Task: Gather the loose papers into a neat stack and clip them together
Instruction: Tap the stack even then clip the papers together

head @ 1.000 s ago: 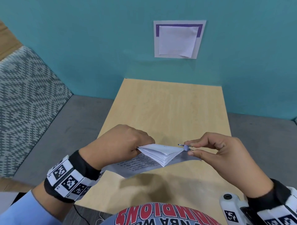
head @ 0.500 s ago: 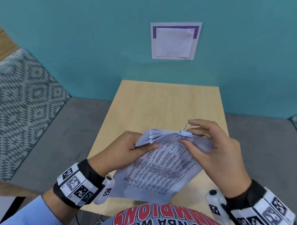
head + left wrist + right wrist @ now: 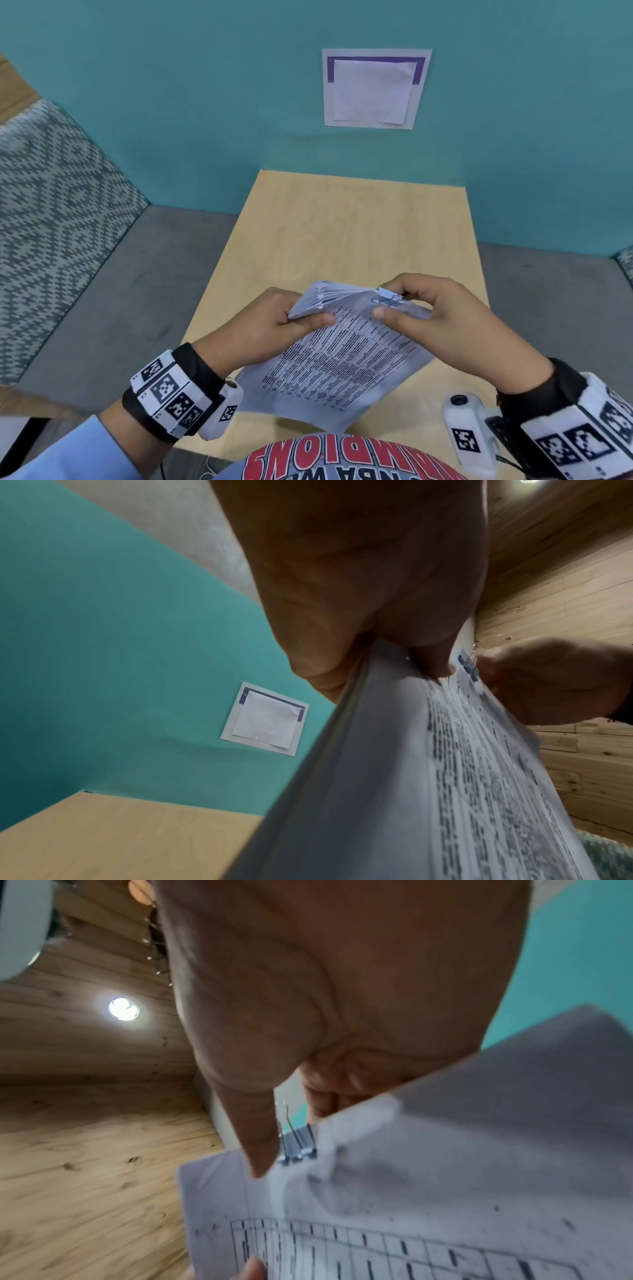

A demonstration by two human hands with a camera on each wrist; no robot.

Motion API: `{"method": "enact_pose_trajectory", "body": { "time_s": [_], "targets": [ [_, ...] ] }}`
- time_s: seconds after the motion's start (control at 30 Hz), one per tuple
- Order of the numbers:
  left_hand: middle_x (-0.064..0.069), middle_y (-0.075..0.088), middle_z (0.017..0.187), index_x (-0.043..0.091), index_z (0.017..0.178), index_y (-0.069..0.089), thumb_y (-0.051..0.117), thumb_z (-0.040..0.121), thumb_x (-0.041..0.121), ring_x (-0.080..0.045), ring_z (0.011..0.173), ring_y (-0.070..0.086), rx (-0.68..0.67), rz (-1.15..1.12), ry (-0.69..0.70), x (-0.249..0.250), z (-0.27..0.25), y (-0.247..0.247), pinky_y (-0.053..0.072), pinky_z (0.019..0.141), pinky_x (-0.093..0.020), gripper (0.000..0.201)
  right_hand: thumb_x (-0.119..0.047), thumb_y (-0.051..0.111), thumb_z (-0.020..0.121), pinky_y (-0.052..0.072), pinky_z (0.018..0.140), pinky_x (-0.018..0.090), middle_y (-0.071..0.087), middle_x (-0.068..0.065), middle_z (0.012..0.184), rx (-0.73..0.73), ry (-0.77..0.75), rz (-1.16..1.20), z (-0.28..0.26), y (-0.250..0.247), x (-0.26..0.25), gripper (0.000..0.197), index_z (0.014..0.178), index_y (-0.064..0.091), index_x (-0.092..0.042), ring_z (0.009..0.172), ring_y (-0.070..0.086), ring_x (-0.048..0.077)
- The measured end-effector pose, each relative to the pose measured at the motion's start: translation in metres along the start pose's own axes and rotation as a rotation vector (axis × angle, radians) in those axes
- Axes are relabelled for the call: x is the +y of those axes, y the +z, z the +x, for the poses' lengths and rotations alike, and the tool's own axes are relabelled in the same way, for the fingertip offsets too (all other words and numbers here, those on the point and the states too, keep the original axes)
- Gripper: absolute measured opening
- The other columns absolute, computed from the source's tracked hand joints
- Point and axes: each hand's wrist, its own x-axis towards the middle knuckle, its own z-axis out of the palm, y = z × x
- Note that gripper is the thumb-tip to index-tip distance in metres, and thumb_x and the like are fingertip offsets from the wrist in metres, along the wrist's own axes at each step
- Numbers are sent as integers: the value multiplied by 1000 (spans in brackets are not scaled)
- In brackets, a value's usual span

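Note:
A stack of printed papers (image 3: 342, 363) is held tilted up above the near end of the wooden table (image 3: 359, 233), its top sheet showing a table of text. My left hand (image 3: 301, 318) grips the stack's upper left corner, thumb on top. My right hand (image 3: 385, 301) pinches a small binder clip (image 3: 388, 298) sitting on the stack's top edge. The right wrist view shows the binder clip (image 3: 298, 1142) with its wire handles up beside my thumb (image 3: 260, 1137), at the edge of the papers (image 3: 445, 1177). From the left wrist, the papers (image 3: 411, 777) run up to the binder clip (image 3: 467, 666).
A teal wall stands behind the table with a white sheet (image 3: 375, 89) fixed to it. Grey bench seats (image 3: 120, 291) flank the table, and a patterned cushion (image 3: 51, 205) lies on the left.
The stack has swung up from flat so its printed face shows. My right hand has brought the clip from beside the stack onto its top edge.

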Motion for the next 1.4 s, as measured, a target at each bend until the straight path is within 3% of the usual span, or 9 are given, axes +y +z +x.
{"method": "enact_pose_trajectory", "body": {
  "time_s": [0.13,0.23,0.53,0.67,0.8,0.93,1.1,1.2,1.4],
  "targets": [
    [-30,71,87,-11,91,64,61,84,83,-13,77,59,-27,-68,-82,-8,0,-4,57,73,-53,94,-33,57,100,54,87,18,83,1,105,-121,49,356,1,-10,-6,29,105,82,-19,93,73,5],
    [-18,68,79,-12,94,63,64,83,82,-14,78,58,-48,-110,-106,-9,0,-5,56,73,-53,95,-32,63,94,53,81,15,83,3,102,-122,15,320,3,-10,-5,24,103,83,-21,87,71,4],
    [-34,70,87,-12,91,63,66,80,82,-15,77,60,-65,-160,-99,-6,2,-3,47,70,-34,95,-33,84,83,55,86,23,80,-20,90,142,-130,6,4,5,2,7,90,81,-31,89,74,2],
    [-9,59,79,-16,87,58,71,77,81,-21,75,56,-38,-267,-183,-7,5,-9,43,71,-36,98,-56,80,71,49,90,9,78,-19,99,308,-110,14,2,-8,16,48,115,74,-37,99,71,-5],
    [-27,79,111,-3,111,75,76,90,59,-37,102,78,109,-464,-209,4,11,-21,59,92,-53,65,-66,84,69,57,96,30,76,-3,126,224,107,449,6,-12,59,74,129,66,-27,113,73,12],
    [-12,79,128,14,122,78,73,91,40,-34,120,74,211,-741,-258,12,36,-24,53,109,-56,41,-23,74,88,59,99,38,74,6,132,-186,317,710,6,37,88,43,130,68,-15,120,72,23],
    [-4,75,136,15,137,66,60,106,42,-22,122,74,123,-887,-470,-25,60,-10,63,92,-37,41,-16,66,99,49,109,57,72,13,135,14,386,911,16,54,107,40,138,63,-9,125,69,32],
    [-4,78,130,14,132,69,57,110,20,-17,111,78,-61,-832,-582,-49,46,23,64,81,-28,26,-15,64,101,50,108,57,73,10,133,95,444,942,22,56,124,39,139,62,-12,123,70,32],
    [-15,77,130,8,141,57,55,108,6,-39,120,73,-12,-762,-766,-122,31,81,54,105,-63,33,5,51,102,61,90,50,81,10,114,-75,704,797,21,80,163,31,126,63,-10,101,79,31]
  ]
}}
